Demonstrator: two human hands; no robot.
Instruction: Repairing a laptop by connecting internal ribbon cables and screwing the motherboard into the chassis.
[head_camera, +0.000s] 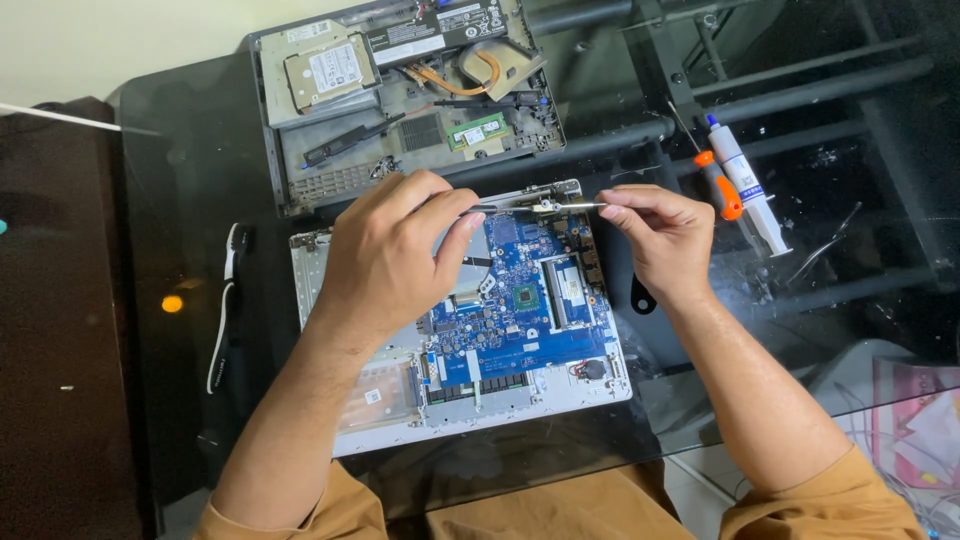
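An opened silver laptop base (520, 400) lies on a dark glass table, its blue motherboard (520, 300) exposed. My left hand (385, 255) hovers over the board's upper left, fingers pinched on one end of a thin metal strip (545, 207). My right hand (665, 235) pinches the strip's other end above the board's upper right corner. The strip runs level between both hands, just over the laptop's hinge edge.
A second laptop shell (300, 170) with a hard drive (325, 70), copper heat pipe and green memory stick (478, 130) lies behind. An orange-handled screwdriver (718, 185) and a white syringe tube (755, 195) rest at right. A black and white tool (225, 300) lies left.
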